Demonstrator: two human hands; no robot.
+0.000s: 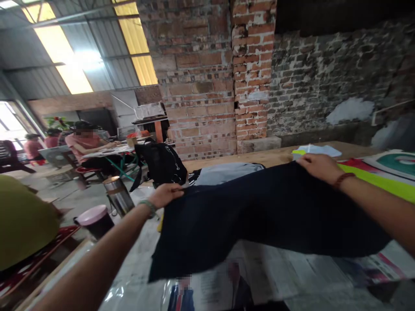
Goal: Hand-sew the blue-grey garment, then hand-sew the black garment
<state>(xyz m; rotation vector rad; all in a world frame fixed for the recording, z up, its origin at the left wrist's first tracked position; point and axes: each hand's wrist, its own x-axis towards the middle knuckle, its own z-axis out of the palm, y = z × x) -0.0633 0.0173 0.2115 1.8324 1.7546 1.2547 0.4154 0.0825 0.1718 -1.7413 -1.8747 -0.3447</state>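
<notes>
Fingers (176,194) pinched closed, your left hand (164,195) holds the dark cloth (275,207) by its far left corner and your right hand (320,167) holds its far edge on the right, so it spans between them over newspaper (272,268) on the worktop (353,149). Beyond it lies a grey cloth (227,172), with a black bag (162,162) to its left; a flask (118,196) and a cup (100,222) stand farther left

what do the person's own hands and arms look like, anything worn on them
The left hand has a greenish band at its wrist. The right hand has a reddish-brown bracelet at its wrist, seemingly beaded. Neither hand wears a glove, and no sleeves show in the picture. Finer details are too blurred to tell.
</notes>
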